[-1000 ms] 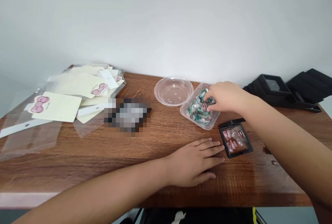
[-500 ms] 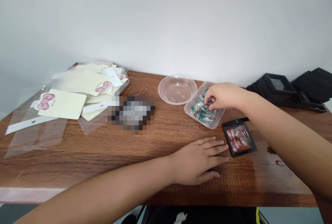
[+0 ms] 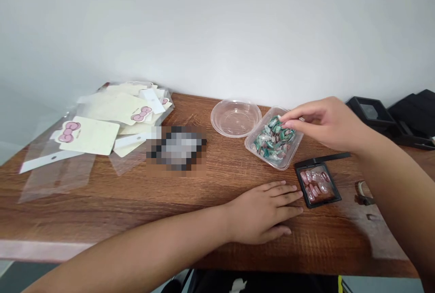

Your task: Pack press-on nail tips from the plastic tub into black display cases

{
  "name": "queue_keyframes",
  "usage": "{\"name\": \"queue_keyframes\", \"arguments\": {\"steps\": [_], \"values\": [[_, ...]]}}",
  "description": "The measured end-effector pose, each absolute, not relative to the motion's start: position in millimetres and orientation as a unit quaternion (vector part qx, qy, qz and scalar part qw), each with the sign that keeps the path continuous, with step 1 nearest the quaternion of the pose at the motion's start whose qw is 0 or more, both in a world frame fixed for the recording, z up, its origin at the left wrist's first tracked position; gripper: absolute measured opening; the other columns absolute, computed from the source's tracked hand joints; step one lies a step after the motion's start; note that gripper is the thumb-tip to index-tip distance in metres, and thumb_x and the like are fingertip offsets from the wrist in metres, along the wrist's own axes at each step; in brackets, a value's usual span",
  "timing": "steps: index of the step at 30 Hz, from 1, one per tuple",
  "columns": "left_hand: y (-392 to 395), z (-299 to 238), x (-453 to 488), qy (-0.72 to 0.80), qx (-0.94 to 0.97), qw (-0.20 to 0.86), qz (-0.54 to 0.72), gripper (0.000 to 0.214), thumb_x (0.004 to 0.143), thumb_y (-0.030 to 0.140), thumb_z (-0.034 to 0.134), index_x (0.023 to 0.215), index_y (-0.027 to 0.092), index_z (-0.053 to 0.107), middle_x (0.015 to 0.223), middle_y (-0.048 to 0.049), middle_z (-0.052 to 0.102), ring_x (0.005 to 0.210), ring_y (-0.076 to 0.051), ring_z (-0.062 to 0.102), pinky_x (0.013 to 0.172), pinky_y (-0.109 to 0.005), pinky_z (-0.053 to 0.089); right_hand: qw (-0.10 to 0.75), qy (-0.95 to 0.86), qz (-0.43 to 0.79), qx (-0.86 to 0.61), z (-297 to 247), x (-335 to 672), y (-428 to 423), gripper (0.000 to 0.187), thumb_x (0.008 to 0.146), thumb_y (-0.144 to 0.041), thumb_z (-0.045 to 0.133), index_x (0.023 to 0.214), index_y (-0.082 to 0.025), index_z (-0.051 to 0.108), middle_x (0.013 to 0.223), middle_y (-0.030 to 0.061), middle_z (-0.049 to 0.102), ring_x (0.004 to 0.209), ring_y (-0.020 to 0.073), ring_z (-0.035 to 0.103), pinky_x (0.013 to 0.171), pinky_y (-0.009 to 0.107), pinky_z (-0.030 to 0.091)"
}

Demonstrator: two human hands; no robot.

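Note:
My left hand [image 3: 260,213] lies palm down on the table, fingers spread, its fingertips beside an open black-framed case [image 3: 317,185]. Several pink, glossy press-on nails [image 3: 315,182] rest in rows inside that case. Over the far right side of a clear plastic tub [image 3: 249,145] hovers my right hand [image 3: 321,121], with thumb and forefinger closed together at the tips. Anything pinched there is too small to make out. Loose green, clear and reddish press-on nails [image 3: 270,139] fill the tub.
A round clear lid [image 3: 236,118] touches the tub's left side. Cream cards with pink bows in clear bags [image 3: 91,134] are heaped at the left. A blurred-out dark-edged item [image 3: 178,148] lies near them. Black cases [image 3: 370,109] stand at the back right.
My right hand has come up out of the nails and moved right, and its thumb and forefinger have stretched out. My left hand stays flat beside the case. The view has shifted slightly.

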State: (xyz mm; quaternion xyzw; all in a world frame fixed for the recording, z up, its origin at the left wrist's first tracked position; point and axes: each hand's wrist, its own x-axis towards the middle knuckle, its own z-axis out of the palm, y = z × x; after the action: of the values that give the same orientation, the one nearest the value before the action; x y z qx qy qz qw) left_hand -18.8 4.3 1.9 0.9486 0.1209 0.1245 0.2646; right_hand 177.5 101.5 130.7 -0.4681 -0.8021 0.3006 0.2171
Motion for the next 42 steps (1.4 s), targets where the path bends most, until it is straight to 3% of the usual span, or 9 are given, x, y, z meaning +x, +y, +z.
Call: {"name": "queue_keyframes", "arguments": {"steps": [4,7,14,18,22,26,32,37,42], "values": [[5,2,-19,0.118,0.951,0.262,0.115,0.049,0.105,0.043,0.047,0.145,0.016,0.053,0.161,-0.0108,0.038,0.152,-0.027,0.031,0.127,-0.044,0.024,0.376,-0.679,0.488,-0.400,137,188,61,0.011,0.087,-0.032,0.074,0.095,-0.028,0.081,0.087,0.0017,0.080,0.077,0.0162,0.072,0.057,0.026,0.056],[6,3,-19,0.121,0.951,0.263,0.111,0.049,0.105,0.044,0.047,0.145,0.017,0.053,0.160,-0.0112,0.039,0.152,-0.027,0.032,0.126,-0.045,0.026,0.435,-0.600,0.563,-0.366,139,194,40,0.011,0.085,-0.038,0.078,0.092,-0.029,0.081,0.079,0.0011,0.079,0.071,0.0158,0.072,0.048,0.023,0.054],[6,5,-19,0.126,0.951,0.265,0.101,0.048,0.106,0.045,0.044,0.145,0.019,0.052,0.161,-0.0086,0.038,0.151,-0.026,0.033,0.125,-0.044,0.028,0.454,-0.530,0.544,-0.467,140,206,18,0.029,0.067,-0.062,0.083,0.076,-0.035,0.078,0.059,-0.0011,0.069,0.052,0.0168,0.061,0.028,0.020,0.033],[6,5,-20,0.133,0.950,0.267,0.096,0.048,0.106,0.045,0.045,0.147,0.021,0.050,0.162,-0.0063,0.036,0.152,-0.025,0.031,0.126,-0.044,0.027,0.465,-0.528,0.547,-0.454,140,206,14,0.027,0.065,-0.058,0.085,0.069,-0.033,0.074,0.049,-0.0043,0.056,0.044,0.0135,0.052,0.027,0.020,0.033],[6,4,-20,0.134,0.952,0.264,0.083,0.049,0.106,0.045,0.045,0.149,0.022,0.047,0.163,-0.0054,0.034,0.153,-0.024,0.029,0.127,-0.043,0.024,0.477,-0.512,0.541,-0.466,135,211,4,0.031,0.066,-0.054,0.086,0.063,-0.028,0.069,0.060,-0.0023,0.062,0.045,0.0121,0.054,0.026,0.020,0.036],[7,5,-20,0.132,0.954,0.256,0.080,0.049,0.105,0.043,0.047,0.149,0.021,0.047,0.163,-0.0054,0.034,0.153,-0.023,0.029,0.128,-0.042,0.022,0.515,-0.457,0.510,-0.515,113,228,-24,0.022,0.073,-0.041,0.085,0.068,-0.025,0.071,0.072,0.0012,0.071,0.053,0.0135,0.064,0.028,0.017,0.043],[8,6,-20,0.128,0.960,0.240,0.068,0.048,0.104,0.040,0.050,0.148,0.021,0.048,0.163,-0.0053,0.034,0.152,-0.023,0.031,0.128,-0.042,0.023,0.599,-0.375,0.377,-0.599,60,250,-68,0.023,0.073,-0.039,0.085,0.068,-0.022,0.071,0.078,0.0046,0.078,0.053,0.0162,0.071,0.032,0.019,0.052],[8,4,-21,0.131,0.959,0.241,0.073,0.049,0.104,0.042,0.050,0.149,0.022,0.048,0.162,-0.0045,0.035,0.152,-0.023,0.030,0.128,-0.042,0.021,0.578,-0.354,0.285,-0.678,32,247,-73,0.021,0.071,-0.035,0.087,0.077,-0.019,0.074,0.080,0.0073,0.080,0.061,0.0191,0.075,0.046,0.023,0.062],[7,3,-21,0.137,0.951,0.262,0.089,0.049,0.104,0.039,0.052,0.150,0.026,0.047,0.162,-0.0037,0.037,0.152,-0.022,0.032,0.128,-0.042,0.021,0.537,-0.381,0.208,-0.723,24,237,-68,0.024,0.075,-0.040,0.083,0.080,-0.018,0.073,0.081,0.0086,0.080,0.060,0.0188,0.073,0.049,0.026,0.062]]}}
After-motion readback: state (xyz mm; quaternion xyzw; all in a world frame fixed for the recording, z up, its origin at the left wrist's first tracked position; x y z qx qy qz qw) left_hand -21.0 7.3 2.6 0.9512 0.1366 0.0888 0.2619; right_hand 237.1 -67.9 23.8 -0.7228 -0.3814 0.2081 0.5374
